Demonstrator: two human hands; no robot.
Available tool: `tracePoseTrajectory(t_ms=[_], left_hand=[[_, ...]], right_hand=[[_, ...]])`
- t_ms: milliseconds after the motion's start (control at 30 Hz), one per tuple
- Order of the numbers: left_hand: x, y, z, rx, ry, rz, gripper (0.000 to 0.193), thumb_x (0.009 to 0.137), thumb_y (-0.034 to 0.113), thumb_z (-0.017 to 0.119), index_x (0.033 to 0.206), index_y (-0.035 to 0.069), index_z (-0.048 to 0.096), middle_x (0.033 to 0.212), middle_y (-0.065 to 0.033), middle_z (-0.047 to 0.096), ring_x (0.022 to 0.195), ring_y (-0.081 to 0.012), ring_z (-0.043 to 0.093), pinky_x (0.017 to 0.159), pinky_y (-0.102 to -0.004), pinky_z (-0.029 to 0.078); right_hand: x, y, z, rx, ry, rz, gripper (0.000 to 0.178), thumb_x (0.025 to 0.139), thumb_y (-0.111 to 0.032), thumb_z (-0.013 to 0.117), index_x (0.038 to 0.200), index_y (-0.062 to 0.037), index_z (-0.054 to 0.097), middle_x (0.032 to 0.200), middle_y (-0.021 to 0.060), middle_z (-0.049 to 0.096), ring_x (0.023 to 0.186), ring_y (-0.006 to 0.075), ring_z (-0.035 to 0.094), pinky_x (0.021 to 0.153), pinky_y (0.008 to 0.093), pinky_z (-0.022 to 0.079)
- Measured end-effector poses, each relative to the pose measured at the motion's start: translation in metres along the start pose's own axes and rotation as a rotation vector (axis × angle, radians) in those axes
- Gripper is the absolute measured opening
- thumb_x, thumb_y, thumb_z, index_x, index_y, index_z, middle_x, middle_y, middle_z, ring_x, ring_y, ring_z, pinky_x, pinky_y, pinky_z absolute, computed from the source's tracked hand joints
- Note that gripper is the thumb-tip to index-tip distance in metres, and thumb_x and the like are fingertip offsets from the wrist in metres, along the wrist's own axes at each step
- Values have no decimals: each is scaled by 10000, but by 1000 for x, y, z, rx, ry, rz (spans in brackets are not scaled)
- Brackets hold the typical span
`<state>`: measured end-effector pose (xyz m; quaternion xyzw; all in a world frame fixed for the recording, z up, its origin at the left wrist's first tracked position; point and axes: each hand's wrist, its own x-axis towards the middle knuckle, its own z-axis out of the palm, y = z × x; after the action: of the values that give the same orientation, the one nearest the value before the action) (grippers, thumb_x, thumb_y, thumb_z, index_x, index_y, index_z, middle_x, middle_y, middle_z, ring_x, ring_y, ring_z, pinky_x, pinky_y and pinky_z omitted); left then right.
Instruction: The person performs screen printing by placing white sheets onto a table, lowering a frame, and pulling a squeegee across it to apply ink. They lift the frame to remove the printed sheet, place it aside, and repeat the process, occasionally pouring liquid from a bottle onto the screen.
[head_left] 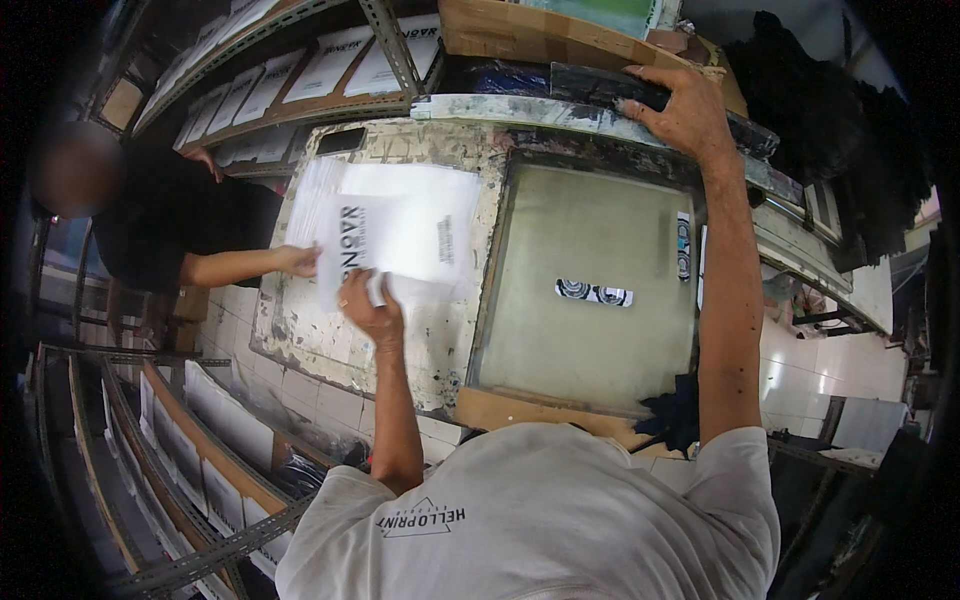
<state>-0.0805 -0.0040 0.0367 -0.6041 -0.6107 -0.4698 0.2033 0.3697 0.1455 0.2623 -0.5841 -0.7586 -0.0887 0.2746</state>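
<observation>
My left hand (372,312) is at the near edge of a white printed sheet (405,235), its fingers bent over the edge. The sheet is blurred and bears dark lettering. Other white sheets (318,185) lie under its left side on the paint-spotted board (290,325). To the right lies a screen-printing frame (590,230) with a pale mesh and two patterned strips. Beyond its far end, my right hand (688,112) grips a long dark bar (600,86), thumb on the near side and fingers over the top.
At the left stands a co-worker, one hand (298,261) at the sheet's left edge. Metal racks with white sheets stand at the far left (330,65) and near left (215,440). A dark cloth (670,412) hangs by the frame's near right corner. Cardboard (560,35) lies beyond the bar.
</observation>
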Motion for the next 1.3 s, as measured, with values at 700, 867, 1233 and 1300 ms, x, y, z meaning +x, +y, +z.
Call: tracePoseTrajectory(t_ms=[700,867,1233,1300], left_hand=[[-40,-27,115,-319,-388,-386,53,793,65,729,837,45,706,934,-112,676,845,-288,626,718,-376,491],[-51,-3,104,-264,-539,-128,264,707,120,849,947,51,762,962,-98,659,881,-263,602,810,-365,482],[-5,19,112,-426,-245,-325,62,769,0,759,813,6,716,891,-111,640,841,-247,615,762,-343,492],[15,38,107,-500,-322,-315,82,756,12,783,815,15,726,912,-118,648,834,-258,624,764,-347,499]], right_hand=[[4,5,8,-17,71,-43,584,696,-528,838,1088,-100,779,984,164,755,878,296,739,860,439,575],[3,-1,1,-49,15,-13,536,729,-496,823,1139,-155,764,1049,139,748,995,286,699,928,474,521],[3,-1,-1,-20,-24,53,537,739,-488,822,1131,-127,762,1053,138,752,937,273,731,868,430,570],[4,0,0,2,-8,30,541,742,-491,819,1130,-119,761,1045,143,752,920,274,735,856,425,574]])
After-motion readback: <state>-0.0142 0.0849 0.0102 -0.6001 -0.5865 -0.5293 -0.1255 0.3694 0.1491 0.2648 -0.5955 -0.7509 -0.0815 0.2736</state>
